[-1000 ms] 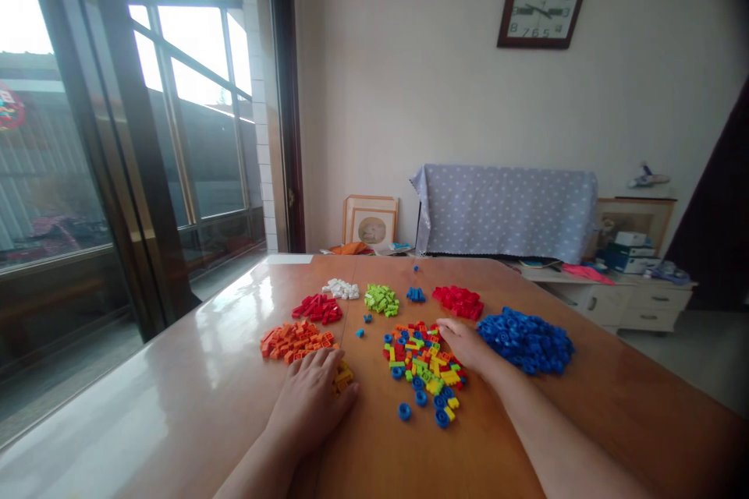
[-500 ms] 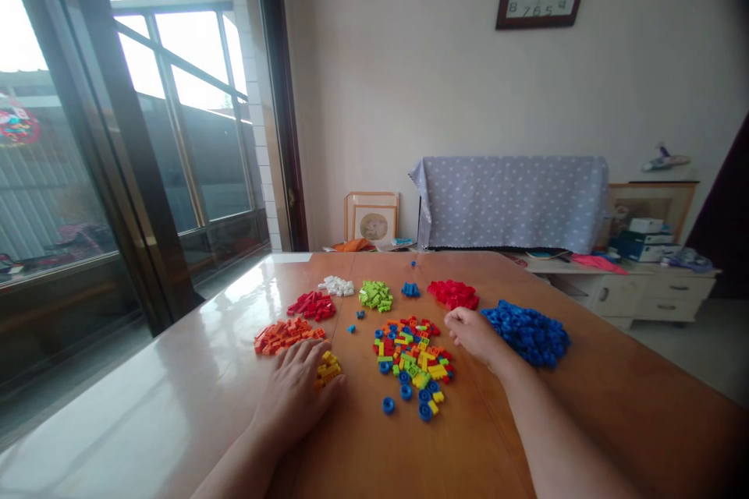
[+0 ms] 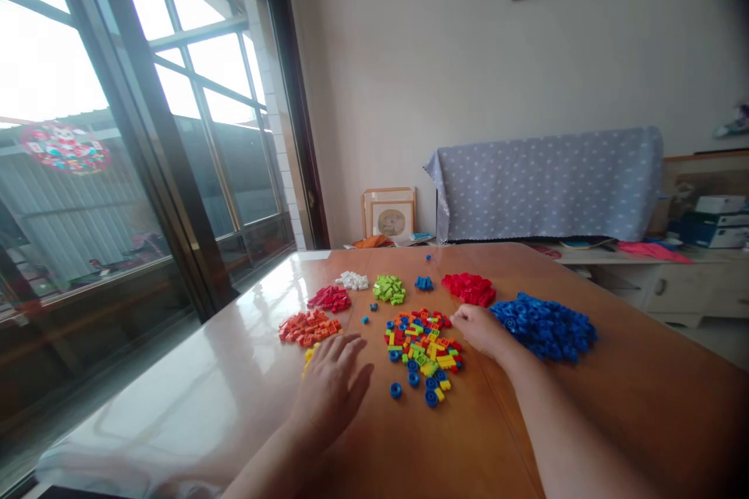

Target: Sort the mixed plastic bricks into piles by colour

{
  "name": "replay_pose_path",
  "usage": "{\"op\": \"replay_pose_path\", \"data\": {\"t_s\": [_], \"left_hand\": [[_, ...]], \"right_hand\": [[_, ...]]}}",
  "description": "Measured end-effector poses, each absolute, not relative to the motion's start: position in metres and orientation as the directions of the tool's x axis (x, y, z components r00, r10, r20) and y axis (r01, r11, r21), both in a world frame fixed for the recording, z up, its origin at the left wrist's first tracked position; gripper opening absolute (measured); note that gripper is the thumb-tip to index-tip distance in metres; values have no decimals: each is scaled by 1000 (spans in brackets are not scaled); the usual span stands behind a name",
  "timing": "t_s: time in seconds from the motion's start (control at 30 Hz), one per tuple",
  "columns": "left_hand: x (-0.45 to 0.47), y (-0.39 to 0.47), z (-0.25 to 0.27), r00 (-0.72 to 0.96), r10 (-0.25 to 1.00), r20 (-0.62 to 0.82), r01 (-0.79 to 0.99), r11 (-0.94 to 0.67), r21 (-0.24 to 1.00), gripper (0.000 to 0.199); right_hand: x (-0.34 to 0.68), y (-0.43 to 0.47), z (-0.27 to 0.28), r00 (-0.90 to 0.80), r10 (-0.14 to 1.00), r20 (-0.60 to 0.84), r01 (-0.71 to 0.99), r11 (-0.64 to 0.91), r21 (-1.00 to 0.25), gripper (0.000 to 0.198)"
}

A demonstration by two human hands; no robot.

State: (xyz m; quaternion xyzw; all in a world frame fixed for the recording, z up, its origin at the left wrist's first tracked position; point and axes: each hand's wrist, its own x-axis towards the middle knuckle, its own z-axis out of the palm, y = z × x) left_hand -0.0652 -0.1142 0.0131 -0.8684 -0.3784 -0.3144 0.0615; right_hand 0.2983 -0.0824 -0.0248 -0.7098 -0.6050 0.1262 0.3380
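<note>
Brown wood fills the foreground: on this table [image 3: 386,452], our left hand [image 3: 335,383] has swung toward the mixed heap of bricks [image 3: 430,349], and our right hand [image 3: 480,330] has edged closer too, which, we judge, makes that heap the centre of the work. It lies between both, just beside the left thumb and the right fingertips. Our left fingers extend, thumb spread away; our right ones curl inward (we cannot tell whether they pinch anything). Yellow bricks [image 3: 310,359] peek out beside the left little finger.
</note>
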Motion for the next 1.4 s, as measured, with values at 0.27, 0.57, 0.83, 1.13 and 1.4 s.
{"op": "replay_pose_path", "data": {"t_s": [0.27, 0.57, 0.83, 1.13, 1.4], "left_hand": [[29, -170, 0, 505, 849, 157, 741, -519, 425, 105], [63, -147, -18, 470, 878, 91, 797, -466, 384, 117], [76, -124, -22, 479, 864, 156, 775, -500, 386, 98], [78, -113, -22, 511, 832, 217, 742, -554, 378, 85], [77, -109, -23, 487, 848, 209, 743, -528, 411, 81]], "right_hand": [[305, -79, -47, 246, 969, 38, 734, -161, -660, 31], [283, -94, -27, 195, 961, -195, 579, -273, -768, 25], [281, -94, -27, 119, 978, -171, 592, -208, -779, 19], [278, -96, -24, 122, 977, -178, 606, -215, -766, 15], [276, -97, -25, 103, 983, -155, 580, -186, -793, 15]]}}
